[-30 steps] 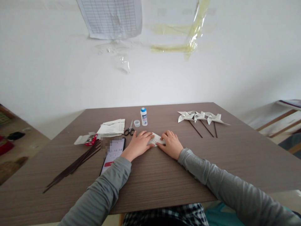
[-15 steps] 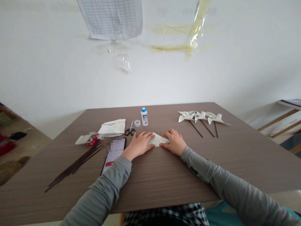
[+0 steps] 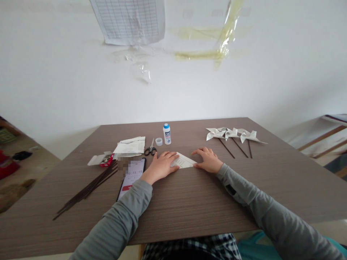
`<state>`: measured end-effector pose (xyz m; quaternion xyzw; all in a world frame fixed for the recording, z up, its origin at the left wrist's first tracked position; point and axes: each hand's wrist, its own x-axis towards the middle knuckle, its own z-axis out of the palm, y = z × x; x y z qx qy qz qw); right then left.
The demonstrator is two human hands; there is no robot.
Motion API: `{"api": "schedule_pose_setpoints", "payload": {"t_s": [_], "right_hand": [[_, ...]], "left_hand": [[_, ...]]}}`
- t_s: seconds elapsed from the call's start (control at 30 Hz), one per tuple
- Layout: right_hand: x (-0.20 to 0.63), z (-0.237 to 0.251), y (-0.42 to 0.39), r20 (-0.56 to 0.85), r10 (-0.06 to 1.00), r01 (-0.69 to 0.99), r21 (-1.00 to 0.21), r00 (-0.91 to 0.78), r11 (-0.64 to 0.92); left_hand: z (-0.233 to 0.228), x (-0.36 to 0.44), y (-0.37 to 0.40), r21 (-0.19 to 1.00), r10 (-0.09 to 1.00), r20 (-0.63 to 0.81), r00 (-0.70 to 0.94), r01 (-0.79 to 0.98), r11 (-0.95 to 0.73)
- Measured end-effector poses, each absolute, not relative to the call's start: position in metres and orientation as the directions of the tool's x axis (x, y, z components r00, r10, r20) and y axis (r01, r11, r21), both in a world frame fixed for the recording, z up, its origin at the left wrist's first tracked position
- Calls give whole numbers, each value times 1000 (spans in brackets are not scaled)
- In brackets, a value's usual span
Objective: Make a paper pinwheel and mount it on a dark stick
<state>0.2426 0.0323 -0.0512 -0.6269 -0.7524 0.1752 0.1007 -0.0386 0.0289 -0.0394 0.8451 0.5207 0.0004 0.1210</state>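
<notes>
The one view looks from the person's head, above the near edge of the table, facing forward and down across it to the wall behind it. It is near enough to catch the lap below the table, yet takes in the table's whole far edge

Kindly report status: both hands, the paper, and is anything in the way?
Left hand on paper; right hand at its right tip. Paper triangular, looks folded. Scissors beyond left hand, seemingly not in the way.
</notes>
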Motion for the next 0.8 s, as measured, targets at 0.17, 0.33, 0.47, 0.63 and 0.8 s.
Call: {"api": "schedule_pose_setpoints", "payload": {"t_s": [0.17, 0.33, 0.47, 0.63, 0.8], "right_hand": [[252, -55, 38, -54, 973, 894, -408, -226, 185], [255, -59, 42, -59, 967, 891, -405, -247, 203], [253, -63, 41, -35, 965, 891, -393, -261, 227], [250, -67, 38, -5, 970, 884, -412, -244, 220], [233, -73, 31, 104, 955, 845, -446, -278, 295]], "left_hand": [[-35, -37, 27, 201, 883, -153, 443, 889, -412], [-35, -36, 25, 200, 882, -154, 445, 888, -413], [-37, -37, 26, 209, 884, -123, 451, 883, -421], [-38, -34, 26, 203, 886, -128, 446, 886, -416], [-38, -29, 24, 194, 898, -111, 426, 895, -401]]}}
